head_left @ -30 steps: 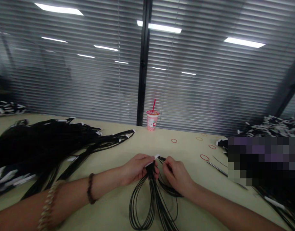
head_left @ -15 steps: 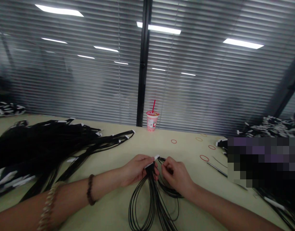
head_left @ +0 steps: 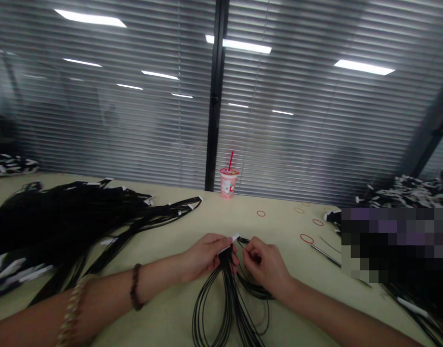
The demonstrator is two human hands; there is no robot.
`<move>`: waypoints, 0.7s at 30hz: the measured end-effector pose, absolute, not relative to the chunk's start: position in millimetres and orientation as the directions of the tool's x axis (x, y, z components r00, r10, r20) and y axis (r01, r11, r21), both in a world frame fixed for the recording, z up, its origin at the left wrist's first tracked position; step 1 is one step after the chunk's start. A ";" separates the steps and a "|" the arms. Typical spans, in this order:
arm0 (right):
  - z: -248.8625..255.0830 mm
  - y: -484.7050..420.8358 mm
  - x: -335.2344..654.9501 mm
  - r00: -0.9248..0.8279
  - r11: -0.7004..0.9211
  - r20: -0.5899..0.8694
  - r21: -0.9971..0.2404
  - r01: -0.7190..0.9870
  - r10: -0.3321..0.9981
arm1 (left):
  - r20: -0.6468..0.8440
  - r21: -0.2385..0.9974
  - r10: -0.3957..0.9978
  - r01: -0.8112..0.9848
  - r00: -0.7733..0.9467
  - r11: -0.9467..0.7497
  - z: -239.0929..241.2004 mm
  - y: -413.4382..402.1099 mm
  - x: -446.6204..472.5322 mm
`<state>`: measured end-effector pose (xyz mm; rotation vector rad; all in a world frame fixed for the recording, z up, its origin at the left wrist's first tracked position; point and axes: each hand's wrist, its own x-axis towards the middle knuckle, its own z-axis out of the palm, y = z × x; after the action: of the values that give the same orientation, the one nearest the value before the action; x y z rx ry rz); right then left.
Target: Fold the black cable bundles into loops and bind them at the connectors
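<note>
Thumb and fingers of my left hand (head_left: 212, 253) are closed on a white connector (head_left: 227, 246) at the top of a black wire harness (head_left: 227, 289). From it the thin black wires hang down and loop over the table. Just right of it, my right hand (head_left: 261, 260) is pinched, thumb against curled fingers. Several black wires (head_left: 245, 239) run from near the connector toward that pinch. What lies between the right fingertips is hidden. Part of the looped wires passes beneath the right hand.
A heap of black wire harnesses (head_left: 70, 217) covers the table's left side. A pink cup with a red straw (head_left: 228, 183) stands at the back, before window blinds. Rubber bands (head_left: 307, 238) and a thin metal rod (head_left: 326, 255) lie right. More harnesses (head_left: 409, 190) are piled far right.
Almost nothing differs. Both hands keep their places at the connector and wires, and the view has tilted very slightly.
</note>
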<state>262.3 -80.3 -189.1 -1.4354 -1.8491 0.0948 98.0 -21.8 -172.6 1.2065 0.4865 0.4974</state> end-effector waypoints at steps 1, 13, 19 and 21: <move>-189.2 -80.4 262.1 -0.056 0.358 0.526 -0.493 0.793 0.848 | -0.090 0.955 0.600 -0.101 0.795 0.278 -172.5 -21.8 97.9; -188.9 -81.9 261.2 -0.086 0.361 0.513 -0.466 0.808 0.854 | -0.114 0.963 0.561 -0.048 0.820 0.266 -169.4 -25.2 96.1; -189.1 -83.5 261.4 -0.105 0.392 0.524 -0.474 0.789 0.845 | -0.124 0.965 0.541 -0.025 0.832 0.260 -168.2 -25.9 96.3; -187.3 -83.2 261.1 -0.107 0.403 0.527 -0.487 0.774 0.843 | -0.112 0.965 0.548 -0.041 0.829 0.260 -168.9 -25.6 97.1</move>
<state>261.1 -83.2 -187.3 -1.3853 -1.8902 0.1127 97.1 -25.6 -168.9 1.2548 0.4777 0.4203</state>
